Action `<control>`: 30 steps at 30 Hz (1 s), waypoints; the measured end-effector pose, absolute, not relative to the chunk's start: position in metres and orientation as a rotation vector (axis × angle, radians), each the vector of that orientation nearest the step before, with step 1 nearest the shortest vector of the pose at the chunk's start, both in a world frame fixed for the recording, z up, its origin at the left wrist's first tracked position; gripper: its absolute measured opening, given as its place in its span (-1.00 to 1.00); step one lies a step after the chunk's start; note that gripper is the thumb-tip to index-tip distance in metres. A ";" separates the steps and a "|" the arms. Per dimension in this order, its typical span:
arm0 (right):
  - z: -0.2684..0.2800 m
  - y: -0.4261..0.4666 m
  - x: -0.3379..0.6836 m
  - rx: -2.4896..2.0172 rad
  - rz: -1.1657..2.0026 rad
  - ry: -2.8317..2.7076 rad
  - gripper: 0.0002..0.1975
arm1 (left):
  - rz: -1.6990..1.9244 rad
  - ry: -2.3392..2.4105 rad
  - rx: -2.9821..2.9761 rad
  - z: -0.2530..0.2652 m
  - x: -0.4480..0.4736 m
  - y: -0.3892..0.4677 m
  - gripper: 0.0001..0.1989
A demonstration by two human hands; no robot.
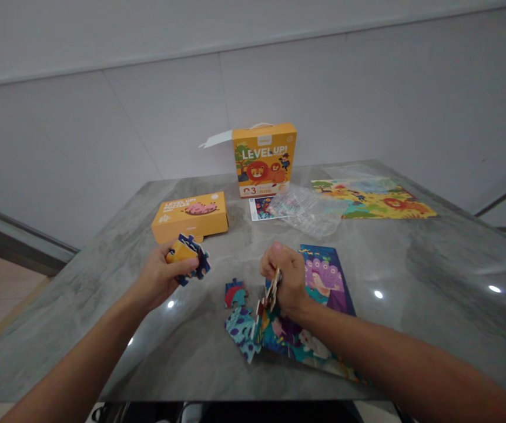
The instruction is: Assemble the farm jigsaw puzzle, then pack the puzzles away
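On the left, my left hand grips a small stack of jigsaw puzzle pieces, dark blue, yellow and white, above the table. My right hand is curled round more puzzle pieces, seen almost edge-on; how many it holds is hidden. Beneath that hand lies a colourful picture sheet with a purple peacock, partly covered by my hand and forearm. Loose pieces lie between my hands: a red and blue piece, and turquoise spotted pieces overlapping beside the sheet's left edge.
A yellow puzzle box lies at the left. Behind stands a taller orange box, its side flap open. Clear plastic wrapping partly covers a small printed card. A lion picture sheet lies at the back right of the grey table.
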State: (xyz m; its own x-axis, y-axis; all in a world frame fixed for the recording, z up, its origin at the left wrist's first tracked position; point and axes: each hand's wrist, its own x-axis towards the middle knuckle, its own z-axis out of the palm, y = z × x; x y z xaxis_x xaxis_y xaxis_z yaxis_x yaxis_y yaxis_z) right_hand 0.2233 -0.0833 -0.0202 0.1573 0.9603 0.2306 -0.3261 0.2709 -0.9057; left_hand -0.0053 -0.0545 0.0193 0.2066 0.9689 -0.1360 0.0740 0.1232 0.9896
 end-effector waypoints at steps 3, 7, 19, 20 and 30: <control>-0.018 -0.075 0.220 -0.816 1.070 -0.856 -0.49 | 0.612 1.035 1.268 0.021 0.004 -0.078 -0.64; -0.008 -0.067 0.224 -1.044 0.802 -1.005 -0.50 | 0.323 0.997 1.216 0.014 0.040 -0.114 -0.33; -0.038 -0.071 0.284 -1.833 0.074 -2.148 -0.60 | 0.258 1.313 1.774 -0.032 0.073 -0.125 -0.44; -0.038 -0.069 0.287 -1.828 0.107 -2.075 -0.59 | 0.291 1.323 1.749 -0.029 0.073 -0.121 -0.46; -0.004 -0.066 0.314 -1.288 0.727 -1.549 -0.64 | 0.966 1.023 1.340 -0.003 0.178 -0.043 -0.51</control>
